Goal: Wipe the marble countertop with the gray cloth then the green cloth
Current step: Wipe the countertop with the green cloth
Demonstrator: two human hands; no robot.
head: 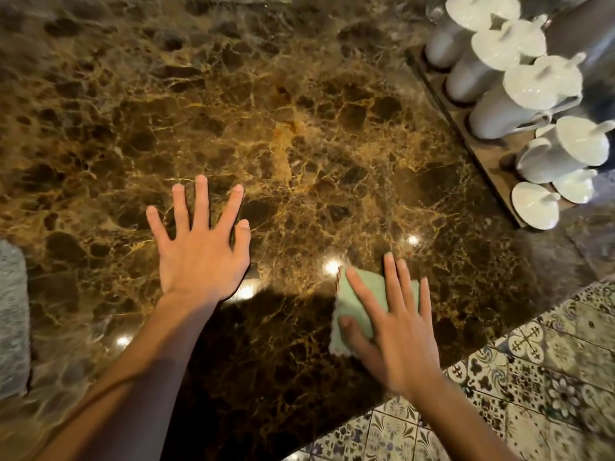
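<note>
The marble countertop [299, 128] is a dark brown polished slab netted with gold and amber veins. Its glossy face throws back several small bright spots of light near the front edge.

A small pale green cloth [352, 311], soft and napped with a wavy stitched hem, lies flat on the marble near the front right edge of the slab. The right hand [396, 327] presses on it palm down. Its four fingers are straight and a little apart, their tips reaching past the far hem onto the stone, and the thumb is laid across the near left part of the cloth. The forearm comes in from the lower right.

The left hand [199, 244] is stretched out well to the left of the cloth, palm down over bare marble, all five fingers splayed wide and holding nothing. Whether the palm touches the stone I cannot tell.

A fuzzy gray cloth [11, 311] sits at the far left edge of the view, well apart from both hands.

At the upper right, a long brown wooden tray [489, 158] carries a row of white glazed ceramic lidded cups [519, 91] with knobbed lids. Below the counter's right edge shows a patterned tile floor [532, 377].
</note>
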